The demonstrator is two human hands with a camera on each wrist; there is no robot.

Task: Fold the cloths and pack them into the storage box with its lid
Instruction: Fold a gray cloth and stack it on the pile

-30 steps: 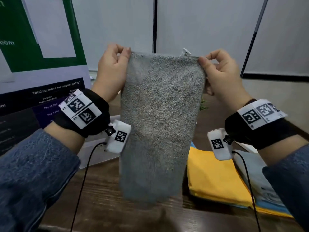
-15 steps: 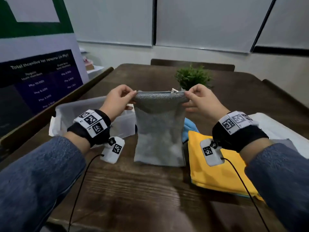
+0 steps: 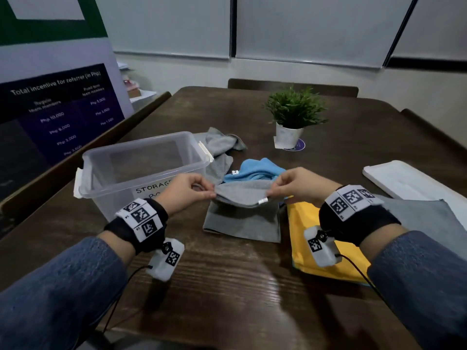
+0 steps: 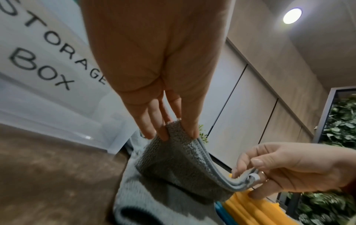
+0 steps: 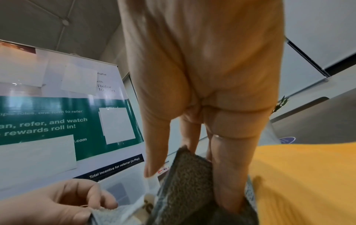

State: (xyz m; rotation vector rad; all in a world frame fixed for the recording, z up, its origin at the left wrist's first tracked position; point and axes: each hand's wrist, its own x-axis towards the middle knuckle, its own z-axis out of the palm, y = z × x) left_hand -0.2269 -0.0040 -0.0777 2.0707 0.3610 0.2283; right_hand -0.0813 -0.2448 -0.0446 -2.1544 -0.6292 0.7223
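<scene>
Yellow folded cloth (image 3: 318,238) and clear plastic storage box (image 3: 141,162) flank the grey terry cloth (image 3: 242,218), seemingly doubled; left hand (image 3: 187,192) and right hand (image 3: 300,186) each pinch one of its top corners.

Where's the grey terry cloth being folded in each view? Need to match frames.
Head: grey terry cloth at centre, between both hands.
Left wrist: lower centre, pinched at both ends.
Right wrist: bottom centre.
Shared landmark: flat yellow cloth beside it.
</scene>
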